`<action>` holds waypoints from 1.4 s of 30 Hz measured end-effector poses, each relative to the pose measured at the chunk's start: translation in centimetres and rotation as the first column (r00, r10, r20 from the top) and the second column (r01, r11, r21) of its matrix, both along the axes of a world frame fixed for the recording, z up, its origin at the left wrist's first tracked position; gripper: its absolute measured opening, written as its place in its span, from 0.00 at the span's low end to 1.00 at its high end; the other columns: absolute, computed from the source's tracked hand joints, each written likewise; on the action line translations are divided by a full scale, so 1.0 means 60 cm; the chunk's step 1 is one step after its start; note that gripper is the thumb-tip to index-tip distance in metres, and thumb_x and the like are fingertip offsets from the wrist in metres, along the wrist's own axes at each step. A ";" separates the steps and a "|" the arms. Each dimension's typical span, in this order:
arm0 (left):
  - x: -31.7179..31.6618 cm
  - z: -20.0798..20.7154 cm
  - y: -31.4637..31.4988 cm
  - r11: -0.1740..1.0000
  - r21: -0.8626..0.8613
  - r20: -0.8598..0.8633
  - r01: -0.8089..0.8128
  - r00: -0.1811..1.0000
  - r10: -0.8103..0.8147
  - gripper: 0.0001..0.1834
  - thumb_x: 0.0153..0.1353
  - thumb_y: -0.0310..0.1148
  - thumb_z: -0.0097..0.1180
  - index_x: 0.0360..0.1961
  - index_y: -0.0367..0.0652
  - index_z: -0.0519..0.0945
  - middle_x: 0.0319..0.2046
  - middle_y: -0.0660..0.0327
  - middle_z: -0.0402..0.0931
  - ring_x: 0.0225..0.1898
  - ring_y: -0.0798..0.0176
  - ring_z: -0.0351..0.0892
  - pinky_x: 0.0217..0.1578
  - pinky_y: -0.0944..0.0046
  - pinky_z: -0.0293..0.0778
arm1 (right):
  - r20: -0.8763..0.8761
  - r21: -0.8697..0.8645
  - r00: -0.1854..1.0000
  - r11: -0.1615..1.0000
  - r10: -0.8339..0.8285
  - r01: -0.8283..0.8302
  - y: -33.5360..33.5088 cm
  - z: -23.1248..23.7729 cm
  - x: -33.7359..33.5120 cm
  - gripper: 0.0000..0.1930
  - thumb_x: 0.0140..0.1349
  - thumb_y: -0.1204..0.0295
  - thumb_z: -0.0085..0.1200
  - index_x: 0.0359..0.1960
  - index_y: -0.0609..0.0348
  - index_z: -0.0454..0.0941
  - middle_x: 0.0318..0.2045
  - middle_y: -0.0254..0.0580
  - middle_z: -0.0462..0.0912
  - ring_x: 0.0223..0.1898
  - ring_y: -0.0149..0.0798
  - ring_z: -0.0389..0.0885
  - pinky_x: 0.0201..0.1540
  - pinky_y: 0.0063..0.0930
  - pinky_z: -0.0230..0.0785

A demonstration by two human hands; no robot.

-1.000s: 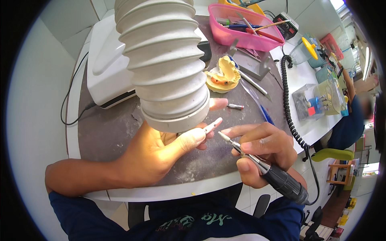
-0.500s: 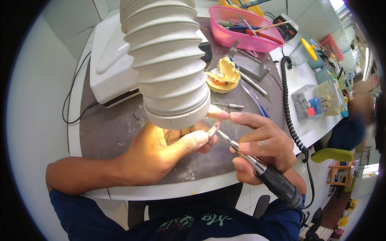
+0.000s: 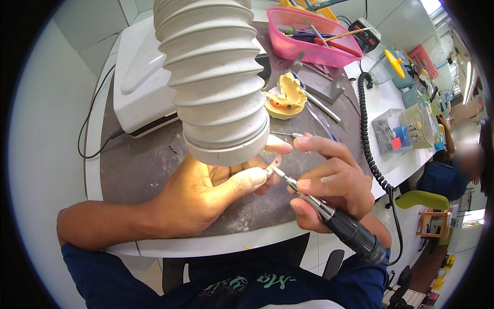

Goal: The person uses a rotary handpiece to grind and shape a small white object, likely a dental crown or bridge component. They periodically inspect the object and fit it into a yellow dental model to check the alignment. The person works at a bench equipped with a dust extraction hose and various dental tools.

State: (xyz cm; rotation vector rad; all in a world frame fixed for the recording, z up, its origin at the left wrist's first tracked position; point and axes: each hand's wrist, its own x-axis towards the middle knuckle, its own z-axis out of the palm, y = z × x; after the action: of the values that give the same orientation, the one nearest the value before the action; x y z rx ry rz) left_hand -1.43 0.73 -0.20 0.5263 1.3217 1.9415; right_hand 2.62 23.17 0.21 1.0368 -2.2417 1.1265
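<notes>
My left hand [image 3: 206, 193] pinches a small pink curved dental piece [image 3: 274, 164] with dark holes between thumb and fingers, just below the mouth of a ribbed white hose [image 3: 216, 82]. In my right hand [image 3: 337, 185] is a black and silver rotary handpiece [image 3: 355, 234], gripped like a pen. Its pale pointed bit [image 3: 279, 172] meets the near side of the pink piece; whether it presses on it I cannot tell. Beyond my hands sits a yellow plaster dental model [image 3: 288, 98] with a pink patch. A thin screwdriver [image 3: 288, 135] lies partly behind my right fingers.
A white machine [image 3: 144, 77] stands at the left. Far back, a pink basket [image 3: 314, 44] holds several tools. A knife [image 3: 327, 110] lies near a grey metal stand [image 3: 324, 82]. The coiled cord [image 3: 366, 134] runs down the right side, past clear boxes [image 3: 396, 131]. Another person [image 3: 445, 177] is farther right.
My right hand has shifted slightly left, bringing the handpiece's bit up to the pink piece. My left hand stays nearly still. The person at the far right has changed posture.
</notes>
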 end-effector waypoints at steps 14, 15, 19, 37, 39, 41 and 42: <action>0.001 -0.002 0.000 0.999 -0.005 0.031 -0.032 0.999 0.032 0.25 0.69 0.30 0.49 0.64 0.31 0.62 0.42 0.61 0.73 0.45 0.70 0.74 0.51 0.66 0.71 | 0.025 -0.049 0.998 0.997 -0.054 0.055 -0.009 0.004 0.003 0.11 0.46 0.77 0.69 0.31 0.59 0.80 0.28 0.39 0.83 0.49 0.53 0.82 0.51 0.45 0.74; 0.000 -0.003 0.000 1.000 -0.004 0.022 -0.030 0.999 0.030 0.25 0.69 0.30 0.49 0.64 0.31 0.62 0.42 0.61 0.74 0.45 0.70 0.74 0.51 0.66 0.71 | 0.034 -0.046 0.998 0.997 -0.061 0.063 -0.009 0.005 0.003 0.11 0.46 0.77 0.69 0.31 0.59 0.80 0.28 0.39 0.83 0.49 0.53 0.82 0.51 0.45 0.74; 0.002 -0.003 0.002 0.999 0.002 0.025 -0.048 0.999 0.048 0.25 0.70 0.30 0.48 0.64 0.31 0.62 0.40 0.61 0.74 0.45 0.70 0.74 0.50 0.66 0.71 | 0.040 -0.047 0.998 0.997 -0.056 0.058 -0.008 0.005 0.005 0.11 0.46 0.77 0.69 0.31 0.59 0.80 0.28 0.39 0.83 0.49 0.52 0.82 0.52 0.45 0.74; -0.002 -0.006 -0.001 1.000 0.011 0.026 -0.012 1.000 0.012 0.25 0.69 0.30 0.49 0.64 0.32 0.61 0.44 0.60 0.74 0.47 0.68 0.75 0.51 0.65 0.71 | 0.031 -0.046 0.997 0.997 -0.065 0.066 -0.006 0.002 0.004 0.13 0.48 0.76 0.68 0.34 0.59 0.78 0.27 0.40 0.83 0.49 0.53 0.81 0.52 0.46 0.73; -0.001 -0.003 -0.001 1.000 0.010 0.054 -0.021 0.998 0.021 0.25 0.69 0.30 0.49 0.64 0.32 0.61 0.44 0.60 0.73 0.47 0.68 0.75 0.51 0.64 0.71 | 0.039 -0.060 0.996 0.995 -0.078 0.080 -0.008 0.003 0.005 0.13 0.46 0.77 0.69 0.33 0.58 0.79 0.28 0.39 0.83 0.48 0.52 0.82 0.51 0.44 0.75; -0.001 -0.002 -0.001 1.000 0.000 0.050 -0.026 0.998 0.026 0.25 0.69 0.30 0.50 0.64 0.32 0.61 0.44 0.61 0.73 0.48 0.68 0.75 0.51 0.64 0.71 | 0.028 -0.047 0.999 0.998 -0.027 0.028 -0.007 0.005 0.003 0.13 0.46 0.76 0.70 0.34 0.58 0.79 0.28 0.39 0.83 0.48 0.52 0.82 0.52 0.46 0.74; -0.002 -0.003 -0.002 1.000 -0.009 0.033 -0.026 0.999 0.026 0.25 0.69 0.30 0.50 0.63 0.32 0.62 0.43 0.61 0.73 0.48 0.68 0.75 0.51 0.64 0.71 | 0.032 -0.068 0.999 0.998 -0.010 0.013 -0.007 0.005 0.003 0.13 0.46 0.76 0.69 0.34 0.58 0.79 0.28 0.40 0.83 0.48 0.52 0.82 0.52 0.47 0.74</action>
State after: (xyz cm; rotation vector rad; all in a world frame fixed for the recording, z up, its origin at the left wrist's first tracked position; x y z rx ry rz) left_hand -1.54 0.64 -0.38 0.4727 1.3218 1.9564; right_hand 2.82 22.78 0.53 0.9839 -2.2144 1.2145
